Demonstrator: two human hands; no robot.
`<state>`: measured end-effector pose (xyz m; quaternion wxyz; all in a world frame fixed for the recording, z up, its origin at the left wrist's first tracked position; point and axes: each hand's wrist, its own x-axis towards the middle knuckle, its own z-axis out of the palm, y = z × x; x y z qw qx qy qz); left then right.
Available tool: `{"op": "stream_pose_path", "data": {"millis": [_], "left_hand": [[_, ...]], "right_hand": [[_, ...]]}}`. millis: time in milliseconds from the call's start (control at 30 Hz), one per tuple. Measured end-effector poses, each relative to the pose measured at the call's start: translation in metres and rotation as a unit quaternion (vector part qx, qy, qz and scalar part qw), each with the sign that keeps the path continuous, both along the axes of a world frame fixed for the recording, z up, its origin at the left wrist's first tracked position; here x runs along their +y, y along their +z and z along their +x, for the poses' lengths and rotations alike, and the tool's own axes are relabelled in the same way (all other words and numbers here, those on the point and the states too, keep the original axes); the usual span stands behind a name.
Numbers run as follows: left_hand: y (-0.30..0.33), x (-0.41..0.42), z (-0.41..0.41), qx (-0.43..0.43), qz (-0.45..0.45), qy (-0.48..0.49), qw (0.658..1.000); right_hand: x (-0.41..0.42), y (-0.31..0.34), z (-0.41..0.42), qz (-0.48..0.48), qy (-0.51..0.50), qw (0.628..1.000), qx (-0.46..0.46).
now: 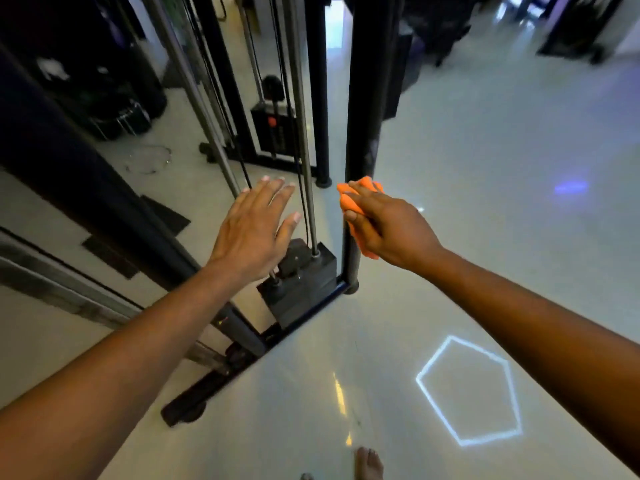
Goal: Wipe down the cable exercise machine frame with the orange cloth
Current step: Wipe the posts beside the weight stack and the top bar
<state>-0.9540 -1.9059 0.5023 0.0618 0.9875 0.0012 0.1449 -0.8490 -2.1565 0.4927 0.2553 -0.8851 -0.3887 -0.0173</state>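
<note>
Item: bunched orange cloth [360, 199], soft fabric, gripped in right hand [384, 225], fingers curled over the wad and pressing it against black upright steel post [363, 98] of the cable exercise machine frame. Contact point low on the post, above its round foot [351, 287] on the floor.

Left hand [256, 226]: released, fingers straight and slightly spread, palm down, holding nothing; hovering just beside the grey chrome guide rods [304, 140] and thin black cable [301, 188], apparently not touching either, though overlap in the view leaves that uncertain.

Below the left hand: black rectangular weight stack [304, 289] with selector fittings on top, seated inside the black base rail [304, 315]. Farther back: second black weight stack with orange-red selector knob [272, 121] between further black uprights.

Floor: pale glossy tile [485, 202], bearing a bright pentagon light reflection [471, 389] and a bluish glare patch. Bare foot [370, 464] at bottom edge.

Progress, judged: wiping under way on one upright, at its lower section. Nothing visible marks cleaned from uncleaned metal, so completed share not determinable. Likely outstanding: short length down to the foot, base rail, remaining uprights, thick dark diagonal frame member [69, 161] at left. Guide rods and cable close by; risk of snagging cloth when passing inward.
</note>
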Motion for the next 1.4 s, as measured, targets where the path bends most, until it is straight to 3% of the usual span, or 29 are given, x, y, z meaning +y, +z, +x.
{"op": "stream_pose_path", "data": {"millis": [200,400,633,967,1267,1400], "left_hand": [[0.241,0.029,-0.008,-0.132,0.068,0.001,0.989],[0.451,0.047,-0.031,-0.264,0.137,0.025,0.954],[0.615,0.064,-0.051,-0.374,0.216,0.066,0.900],[0.724,0.106,-0.082,-0.435,0.245,0.142,0.855],[0.773,0.162,-0.087,-0.441,0.231,0.201,0.843],[0.783,0.192,-0.076,-0.440,0.246,0.186,0.843]], "right_hand": [[0.018,0.241,0.006,0.069,0.033,0.987,-0.142],[0.048,0.450,-0.003,0.160,0.048,0.945,-0.282],[0.088,0.618,-0.021,0.247,0.081,0.888,-0.379],[0.160,0.744,-0.034,0.290,0.135,0.835,-0.448],[0.241,0.785,-0.033,0.331,0.135,0.812,-0.461],[0.277,0.792,-0.021,0.338,0.124,0.807,-0.468]]}}
